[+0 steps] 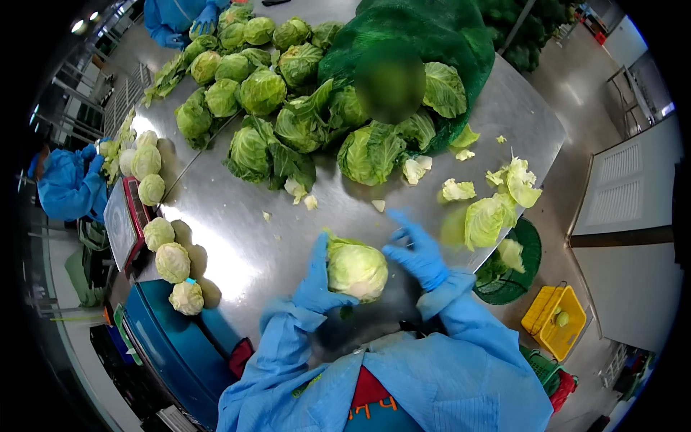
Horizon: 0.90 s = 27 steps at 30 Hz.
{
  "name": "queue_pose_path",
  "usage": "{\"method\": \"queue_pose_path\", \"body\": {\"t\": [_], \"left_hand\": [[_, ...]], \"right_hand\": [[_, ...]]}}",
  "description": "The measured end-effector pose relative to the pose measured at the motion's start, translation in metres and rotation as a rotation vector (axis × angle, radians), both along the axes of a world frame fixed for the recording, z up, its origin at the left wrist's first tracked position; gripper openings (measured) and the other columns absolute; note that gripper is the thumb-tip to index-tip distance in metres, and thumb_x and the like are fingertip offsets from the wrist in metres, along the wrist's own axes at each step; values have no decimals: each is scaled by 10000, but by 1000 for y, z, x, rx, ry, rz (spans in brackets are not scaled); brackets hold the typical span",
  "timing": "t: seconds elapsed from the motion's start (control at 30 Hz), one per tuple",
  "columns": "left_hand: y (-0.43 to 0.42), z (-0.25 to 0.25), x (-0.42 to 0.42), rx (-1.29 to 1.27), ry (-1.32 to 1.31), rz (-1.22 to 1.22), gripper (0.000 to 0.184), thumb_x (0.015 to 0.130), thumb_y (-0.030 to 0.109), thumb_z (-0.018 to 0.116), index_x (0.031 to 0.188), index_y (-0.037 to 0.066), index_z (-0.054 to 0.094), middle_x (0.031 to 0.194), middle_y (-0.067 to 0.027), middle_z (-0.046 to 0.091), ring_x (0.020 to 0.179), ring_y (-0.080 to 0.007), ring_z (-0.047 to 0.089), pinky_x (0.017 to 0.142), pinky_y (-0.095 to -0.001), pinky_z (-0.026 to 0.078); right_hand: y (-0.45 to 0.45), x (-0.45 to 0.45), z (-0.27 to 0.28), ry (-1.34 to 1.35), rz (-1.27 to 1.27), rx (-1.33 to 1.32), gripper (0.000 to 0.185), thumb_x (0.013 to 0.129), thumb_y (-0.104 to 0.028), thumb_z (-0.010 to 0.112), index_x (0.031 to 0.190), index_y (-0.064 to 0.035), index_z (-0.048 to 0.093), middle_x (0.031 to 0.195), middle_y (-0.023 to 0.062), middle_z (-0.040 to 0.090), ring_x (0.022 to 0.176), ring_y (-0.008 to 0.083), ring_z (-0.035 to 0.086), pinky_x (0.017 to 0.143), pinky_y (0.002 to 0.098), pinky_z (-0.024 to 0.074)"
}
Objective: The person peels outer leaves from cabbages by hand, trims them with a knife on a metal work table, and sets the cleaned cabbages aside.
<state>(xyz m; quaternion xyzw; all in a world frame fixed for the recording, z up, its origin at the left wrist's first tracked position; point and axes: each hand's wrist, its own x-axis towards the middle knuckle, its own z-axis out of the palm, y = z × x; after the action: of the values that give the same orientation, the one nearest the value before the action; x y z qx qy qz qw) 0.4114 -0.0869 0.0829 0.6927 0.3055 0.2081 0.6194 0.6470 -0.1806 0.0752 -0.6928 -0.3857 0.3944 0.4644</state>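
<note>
My left hand (317,281), in a blue glove, is wrapped round the left side and underside of a pale, trimmed cabbage (358,271) near the front of the metal table (288,216). Just right of that cabbage is my right hand (417,252), also gloved, its fingers spread apart and nothing seen between them. A small white piece of cabbage (378,206) lies on the metal beyond my hands. Leafy green cabbages (371,153) are heaped farther back, some of them spilling from a green net bag (453,36).
Loose leaves (489,219) lie at the table's right edge, above a green basket (533,252). A yellow crate (554,322) stands on the floor. Several trimmed cabbages (173,262) line the left side beside a scale (124,219). Co-workers in blue (68,183) stand at left and far left-back.
</note>
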Motion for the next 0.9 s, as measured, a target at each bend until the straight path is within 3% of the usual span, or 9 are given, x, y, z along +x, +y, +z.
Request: {"method": "queue_pose_path", "body": {"t": [0.07,0.13,0.2,0.27,0.4,0.5,0.6,0.8,0.9], "left_hand": [[-3,-3,-7,302,287,151,1260,567,297,928,1499,37,121,1467,-167,301,1342,-336,338,1112,-443,299],[-17,14,5,-235,168,316,1288,546,359,925,1496,29,119,1460,-191,290,1341,-362,316,1107,-457,295],[-34,11,17,-197,184,355,1289,532,412,918,1484,18,143,1437,-214,295,1331,-378,310,1097,-475,293],[-49,-10,21,420,342,258,1262,526,455,907,1463,4,192,1398,-236,319,1313,-385,318,1080,-497,295],[-20,1,34,456,511,81,1270,517,479,888,1449,-28,189,1356,-271,346,1263,-422,344,1059,-517,289],[-14,1,44,421,560,112,1292,500,486,888,1448,-36,182,1328,-261,359,1216,-436,365,1053,-523,294],[-18,-20,52,502,356,229,1264,512,488,878,1441,-43,205,1362,-274,339,1230,-440,367,1049,-523,296],[-22,-17,63,516,440,185,1234,521,429,882,1437,-60,215,1435,-290,279,1279,-440,344,1070,-507,296],[-27,-7,75,553,511,216,1211,532,443,871,1432,-54,231,1405,-291,322,1264,-449,359,1054,-511,305]], "right_hand": [[4,-15,-15,183,43,-10,511,805,-290,763,1225,-62,582,972,63,642,841,127,568,751,261,471],[3,-23,-36,333,-44,-2,530,800,-333,773,1181,-16,585,973,79,641,835,128,568,754,266,476],[-5,-24,-34,271,-60,-109,490,815,-349,763,1096,16,595,959,85,638,836,126,565,762,272,480],[-11,-33,-18,230,-92,-196,464,816,-346,763,1067,9,601,951,73,639,836,123,560,766,275,479],[-22,-21,-23,-233,39,-292,417,917,-486,564,911,-71,612,811,147,649,719,296,629,650,393,496],[-32,-28,3,-531,58,-125,443,929,-521,495,830,-106,612,765,155,620,707,360,606,610,449,481],[-38,-35,-1,-549,141,-91,432,910,-521,525,796,-115,620,719,126,612,666,349,604,599,449,479],[-29,-16,-16,-421,202,-161,491,913,-547,494,750,-107,638,711,133,629,678,358,611,626,456,480],[-18,-9,-9,-431,234,-273,557,921,-582,440,754,-94,651,727,157,638,691,378,613,640,479,477]]}}
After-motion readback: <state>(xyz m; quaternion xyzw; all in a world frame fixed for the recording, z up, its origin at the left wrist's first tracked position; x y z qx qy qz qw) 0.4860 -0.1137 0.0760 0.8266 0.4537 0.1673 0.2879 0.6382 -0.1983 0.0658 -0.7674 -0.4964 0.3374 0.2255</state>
